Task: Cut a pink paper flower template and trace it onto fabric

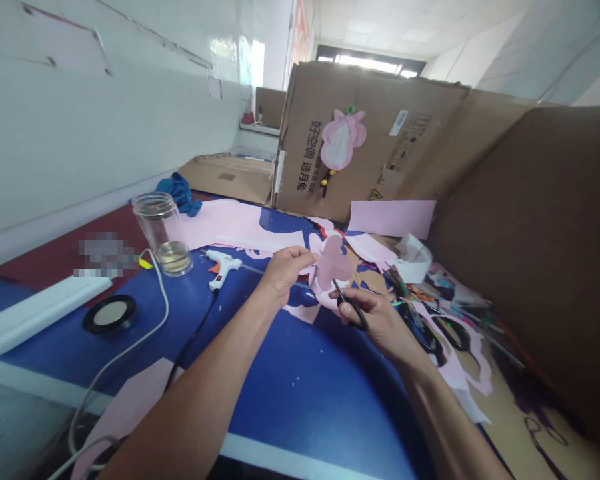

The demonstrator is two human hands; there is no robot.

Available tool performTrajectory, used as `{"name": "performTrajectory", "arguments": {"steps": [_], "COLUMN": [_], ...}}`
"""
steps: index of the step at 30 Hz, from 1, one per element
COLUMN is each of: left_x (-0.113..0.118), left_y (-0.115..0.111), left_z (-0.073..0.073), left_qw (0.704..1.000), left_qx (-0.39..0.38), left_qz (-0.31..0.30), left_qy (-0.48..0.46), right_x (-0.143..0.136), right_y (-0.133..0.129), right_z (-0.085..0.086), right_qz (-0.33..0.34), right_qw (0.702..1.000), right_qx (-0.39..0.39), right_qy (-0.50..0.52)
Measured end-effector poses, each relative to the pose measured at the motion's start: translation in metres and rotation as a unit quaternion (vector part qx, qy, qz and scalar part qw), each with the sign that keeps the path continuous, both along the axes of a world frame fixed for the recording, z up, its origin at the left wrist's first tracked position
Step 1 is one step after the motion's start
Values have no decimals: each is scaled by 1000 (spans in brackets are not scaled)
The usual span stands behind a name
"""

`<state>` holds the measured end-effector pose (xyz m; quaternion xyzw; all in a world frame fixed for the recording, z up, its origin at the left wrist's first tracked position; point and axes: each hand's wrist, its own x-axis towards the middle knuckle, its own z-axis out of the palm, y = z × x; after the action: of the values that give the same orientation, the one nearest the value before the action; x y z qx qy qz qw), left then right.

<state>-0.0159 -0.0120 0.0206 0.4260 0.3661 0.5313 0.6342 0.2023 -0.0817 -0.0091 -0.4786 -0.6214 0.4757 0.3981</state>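
Note:
Over the blue table [275, 373], my left hand [287, 270] pinches a pink paper cutout [336, 259] with rounded, petal-like edges. Black-handled scissors [360, 319] are gripped in my right hand [380, 323], and their blades point up at the cutout's lower edge. How far the blades are apart is hard to make out. Below the cutout lies a pink paper scrap [305, 312]. A white glue gun [223, 268] with an orange trigger rests on the table to the left of my left hand.
A glass jar [157, 230], a black round lid [110, 313] and a white power strip [45, 313] stand left. Cardboard [375, 147] walls the back and right, bearing a pink flower-like decoration [341, 143]. Pink sheets [225, 223] and cluttered scraps [420, 293] surround the work.

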Motion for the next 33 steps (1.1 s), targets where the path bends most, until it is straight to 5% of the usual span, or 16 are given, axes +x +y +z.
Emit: {"name": "performTrajectory", "arguments": {"steps": [33], "left_x": [2], "left_y": [-1], "left_z": [-2], "left_qw": [1000], "left_qx": [5], "left_qz": [11], "left_qy": [21], "right_x": [-11], "right_y": [-4], "right_z": [14], "right_qz": [2], "right_qw": [1000], "right_qx": [-8], "right_qy": [-16]}}
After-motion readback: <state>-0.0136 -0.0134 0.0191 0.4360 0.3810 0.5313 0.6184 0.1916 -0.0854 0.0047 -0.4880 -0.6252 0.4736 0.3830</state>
